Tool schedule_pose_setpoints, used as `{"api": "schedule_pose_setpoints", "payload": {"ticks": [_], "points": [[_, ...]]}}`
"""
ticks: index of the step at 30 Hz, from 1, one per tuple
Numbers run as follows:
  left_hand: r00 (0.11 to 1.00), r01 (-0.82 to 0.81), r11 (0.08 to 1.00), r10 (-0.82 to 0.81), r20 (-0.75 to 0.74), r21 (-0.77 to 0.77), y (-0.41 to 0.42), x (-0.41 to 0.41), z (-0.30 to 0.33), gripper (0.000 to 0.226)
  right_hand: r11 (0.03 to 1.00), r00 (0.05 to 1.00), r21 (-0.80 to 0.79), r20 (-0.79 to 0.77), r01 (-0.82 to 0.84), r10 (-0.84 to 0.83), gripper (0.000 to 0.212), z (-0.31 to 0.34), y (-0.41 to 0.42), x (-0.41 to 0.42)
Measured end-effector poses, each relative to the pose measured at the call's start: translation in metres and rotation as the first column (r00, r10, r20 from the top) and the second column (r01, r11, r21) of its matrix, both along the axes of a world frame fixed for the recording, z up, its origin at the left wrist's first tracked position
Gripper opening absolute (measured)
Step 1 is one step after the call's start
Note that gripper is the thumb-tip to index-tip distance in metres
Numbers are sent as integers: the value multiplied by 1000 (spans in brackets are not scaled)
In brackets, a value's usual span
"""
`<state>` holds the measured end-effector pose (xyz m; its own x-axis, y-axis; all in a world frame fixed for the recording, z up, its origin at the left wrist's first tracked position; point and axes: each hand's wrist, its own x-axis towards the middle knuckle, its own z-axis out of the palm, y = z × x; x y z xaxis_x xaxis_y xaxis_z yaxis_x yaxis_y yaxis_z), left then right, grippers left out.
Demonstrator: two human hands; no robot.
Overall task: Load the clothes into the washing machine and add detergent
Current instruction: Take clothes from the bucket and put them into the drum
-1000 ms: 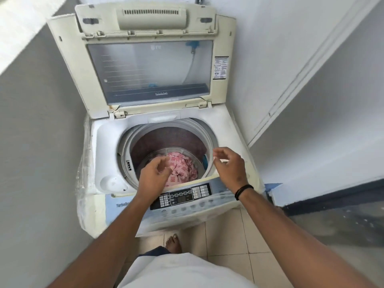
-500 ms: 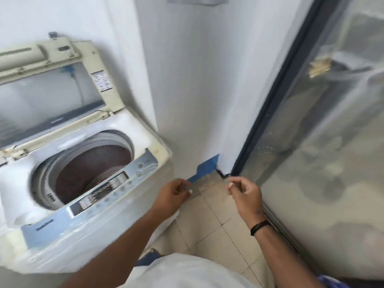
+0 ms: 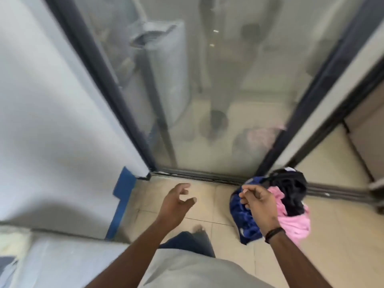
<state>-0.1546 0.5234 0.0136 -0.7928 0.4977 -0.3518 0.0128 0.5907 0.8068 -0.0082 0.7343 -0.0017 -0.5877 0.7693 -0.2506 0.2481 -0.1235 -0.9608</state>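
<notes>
On floor tiles [image 3: 336,246], clothes pile [image 3: 291,204]; hands [image 3: 216,204] empty

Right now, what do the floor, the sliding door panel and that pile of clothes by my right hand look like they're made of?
Floor: glazed cream tile, probably ceramic; grout lines and a slight sheen show.
Sliding door panel: glass in a dark frame, likely metal; it shows hazy reflections.
Pile of clothes: soft fabric, crumpled in folds; the pink piece looks matte, the blue one possibly plush. The blur leaves the weave open.

We stand in a home laundry nook: tiled floor [image 3: 207,206], sliding glass door [image 3: 207,100], heaped clothes [image 3: 291,204], washing machine corner [image 3: 52,260].
</notes>
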Motion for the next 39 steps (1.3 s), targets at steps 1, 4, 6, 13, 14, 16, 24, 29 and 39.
{"api": "schedule_pose_setpoints", "payload": {"ticks": [1, 4, 6, 13, 14, 16, 24, 29, 39], "points": [[999, 28, 999, -28, -17, -18, 18, -2, -3, 43, 999, 999, -18, 21, 43, -43, 19, -5, 10, 12], [990, 141, 990, -141, -15, -19, 75, -5, -15, 47, 987, 986, -44, 83, 152, -148, 19, -20, 41, 45], [974, 225, 974, -225, 29, -3, 118, -3, -26, 45, 978, 970, -41, 147, 203, -195, 22, -25, 65, 61], [773, 626, 778, -609, 180, -53, 252, 31, -68, 41, 915, 878, -58, 310, 399, -363, 31, -47, 127, 93], [721, 685, 723, -658, 215, -85, 261, 34, -75, 44, 906, 867, -59, 325, 418, -379, 34, -51, 132, 92], [602, 798, 575, -746, 284, -182, 281, 39, -96, 48, 880, 837, -81, 358, 469, -413, 35, -67, 143, 93], [473, 857, 297, -780, 411, -422, 344, 49, -203, 40, 809, 789, -224, 465, 543, -401, 14, -184, 161, 92], [499, 809, 327, -822, 276, -489, 390, 71, -293, 46, 892, 837, -320, 537, 319, -107, 15, -260, 185, 104], [475, 856, 303, -780, 408, -418, 441, 119, -446, 50, 954, 833, 288, 505, 82, -225, 55, -356, 329, 54]]}}
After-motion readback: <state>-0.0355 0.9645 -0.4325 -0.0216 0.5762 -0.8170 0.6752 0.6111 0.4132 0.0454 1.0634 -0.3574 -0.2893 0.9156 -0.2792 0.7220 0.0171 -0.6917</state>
